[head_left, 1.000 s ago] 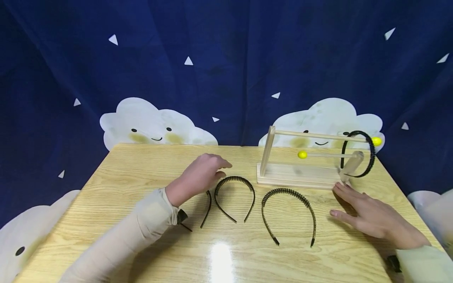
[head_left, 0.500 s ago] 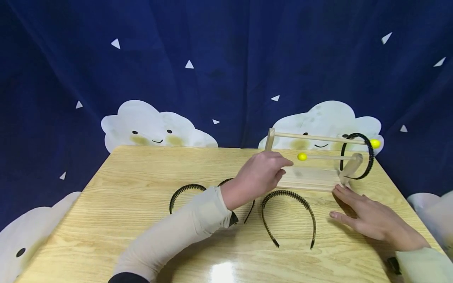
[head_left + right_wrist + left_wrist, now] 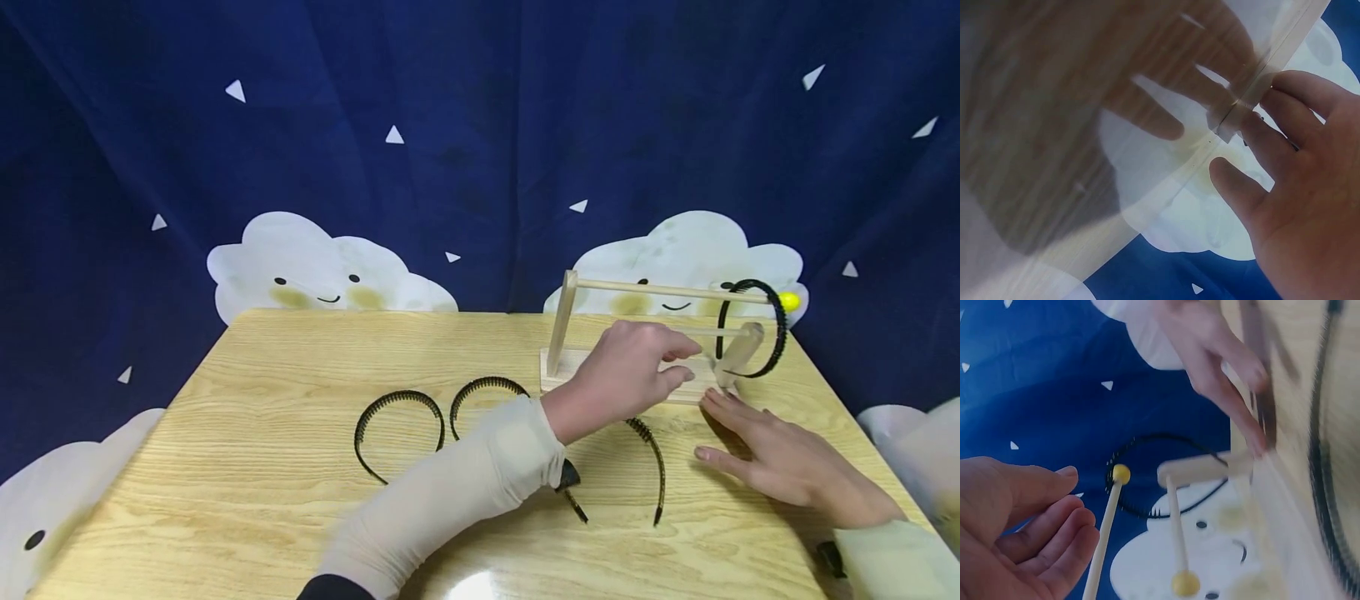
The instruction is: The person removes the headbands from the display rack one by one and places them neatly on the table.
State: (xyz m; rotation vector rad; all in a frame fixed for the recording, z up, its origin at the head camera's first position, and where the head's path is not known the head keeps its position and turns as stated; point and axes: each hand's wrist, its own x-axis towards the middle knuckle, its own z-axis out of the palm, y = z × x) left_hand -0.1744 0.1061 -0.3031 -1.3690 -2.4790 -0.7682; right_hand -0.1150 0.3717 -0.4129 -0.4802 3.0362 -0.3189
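Note:
In the head view a wooden rack (image 3: 561,333) with two rods stands at the right. A black toothed headband (image 3: 780,337) hangs round its upper rod, close to the yellow end ball (image 3: 789,302). My left hand (image 3: 626,371) is in front of the rack, hiding the lower rod's ball there. Between its loosely bent fingers (image 3: 1054,540) the left wrist view shows nothing held. My right hand (image 3: 795,462) touches the rack base's right front corner with straight fingers. Partly beneath the left forearm lies a headband (image 3: 658,471) on the table.
Two more dark headbands lie left of the forearm: one farther left (image 3: 399,395), one nearer the middle (image 3: 489,381), both partly covered by the sleeve. The wooden table (image 3: 247,433) ends at a blue curtain (image 3: 480,150) with cloud prints.
My left hand has swept right, from above the middle headband to the front of the rack, uncovering the leftmost headband. The right hand stays at the base; the hanging headband keeps its place.

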